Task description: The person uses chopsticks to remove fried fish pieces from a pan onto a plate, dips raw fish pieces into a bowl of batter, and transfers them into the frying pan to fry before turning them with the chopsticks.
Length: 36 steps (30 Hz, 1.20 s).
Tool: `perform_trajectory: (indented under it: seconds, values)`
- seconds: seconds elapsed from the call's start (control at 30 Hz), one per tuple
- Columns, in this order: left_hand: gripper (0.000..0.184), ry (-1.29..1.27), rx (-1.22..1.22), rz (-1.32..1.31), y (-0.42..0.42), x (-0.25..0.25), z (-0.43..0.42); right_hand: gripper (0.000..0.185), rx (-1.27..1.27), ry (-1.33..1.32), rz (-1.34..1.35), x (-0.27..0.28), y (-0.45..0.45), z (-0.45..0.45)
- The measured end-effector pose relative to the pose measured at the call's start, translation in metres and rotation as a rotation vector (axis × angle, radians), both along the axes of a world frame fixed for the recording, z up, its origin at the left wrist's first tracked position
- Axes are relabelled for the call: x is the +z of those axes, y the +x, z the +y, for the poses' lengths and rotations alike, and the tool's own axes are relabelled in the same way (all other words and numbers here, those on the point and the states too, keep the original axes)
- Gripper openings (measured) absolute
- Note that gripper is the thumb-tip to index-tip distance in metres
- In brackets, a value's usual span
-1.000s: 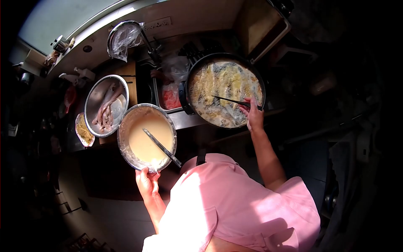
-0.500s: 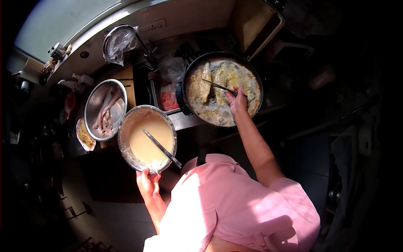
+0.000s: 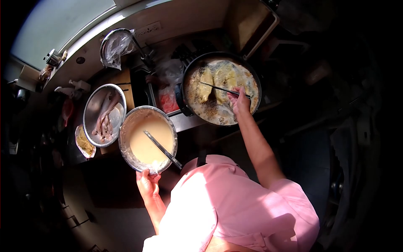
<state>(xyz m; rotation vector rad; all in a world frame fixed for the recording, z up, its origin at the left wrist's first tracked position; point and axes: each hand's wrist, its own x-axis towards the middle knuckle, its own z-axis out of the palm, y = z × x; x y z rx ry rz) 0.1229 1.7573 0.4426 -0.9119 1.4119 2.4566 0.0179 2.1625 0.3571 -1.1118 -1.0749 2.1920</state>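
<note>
My left hand (image 3: pixel 148 180) grips the near rim of a metal bowl (image 3: pixel 124 140) of pale batter (image 3: pixel 145 147). Batter-smeared chopsticks (image 3: pixel 161 149) lean in that bowl, their ends over its right rim. Over a wide dark pan (image 3: pixel 257 90) of bubbling oil, my right hand (image 3: pixel 239 101) is closed around another pair of chopsticks (image 3: pixel 220 88). The chopstick tips touch or hover just above a long battered piece (image 3: pixel 205 86) on the left of the pan. More battered food (image 3: pixel 226 77) fries beside it; its pieces are hard to separate by eye.
To the left stands a metal basin (image 3: pixel 87 109) with raw pinkish strips (image 3: pixel 107 119). Beside it sits a small dish of yellowish paste (image 3: pixel 85 143). A sink (image 3: pixel 151 94) with a faucet, plastic bags and a red bag (image 3: pixel 168 103) lies behind the batter bowl.
The chopsticks in my right hand have shifted slightly left and down in view. The left battered piece has moved a little. The batter bowl is still held in much the same place.
</note>
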Motion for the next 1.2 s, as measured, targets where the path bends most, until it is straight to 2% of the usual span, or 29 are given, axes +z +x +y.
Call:
perform_trajectory:
  seconds: [0.23,0.3,0.43,0.5,0.67,1.2]
  values:
    - [0.032,0.015,-0.086,0.003,-0.019,0.003,-0.014,0.037,0.029,0.313,-0.063,0.057,0.010,-0.012]
    - [0.032,0.057,-0.135,0.024,-0.025,0.003,-0.019,0.031,0.105,0.561,-0.040,0.060,0.012,-0.016]
    - [0.032,0.062,-0.160,0.022,-0.033,0.001,-0.026,0.032,0.114,0.566,-0.066,0.056,0.013,-0.021]
    - [0.031,0.051,-0.180,0.013,-0.035,0.000,-0.031,0.032,0.034,0.378,-0.102,0.050,0.014,-0.021]
    - [0.032,0.015,-0.225,-0.013,-0.042,-0.004,-0.047,0.032,0.011,0.377,-0.100,0.050,0.021,-0.017]
    - [0.032,0.011,-0.265,-0.027,-0.041,-0.014,-0.087,0.041,0.072,0.331,-0.144,0.144,0.019,0.033]
